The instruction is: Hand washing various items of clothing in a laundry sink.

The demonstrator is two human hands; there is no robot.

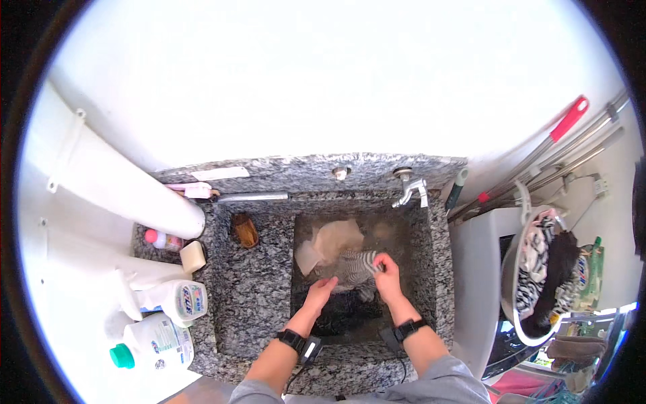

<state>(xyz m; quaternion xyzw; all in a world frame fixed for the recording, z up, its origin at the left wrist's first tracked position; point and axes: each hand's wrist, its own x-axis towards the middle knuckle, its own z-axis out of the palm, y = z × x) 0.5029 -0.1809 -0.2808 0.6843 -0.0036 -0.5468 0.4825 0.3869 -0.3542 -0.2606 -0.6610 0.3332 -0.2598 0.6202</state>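
A black-and-white striped cloth lies partly under cloudy water in the deep basin of a granite laundry sink. At its right end, my right hand pinches the fabric between thumb and fingers, just above the water. My left hand is at the cloth's lower left edge, thumb and fingers close together; whether they grip the fabric is unclear. Behind both hands, a pale beige cloth floats in the water. Something dark shows below the surface between my forearms.
A wooden brush rests on the sink's left slab. Soap, a spray bottle and a green-capped jug line the left side. A metal tap juts over the basin. Rightward, a metal bowl of clothes sits on a washing machine.
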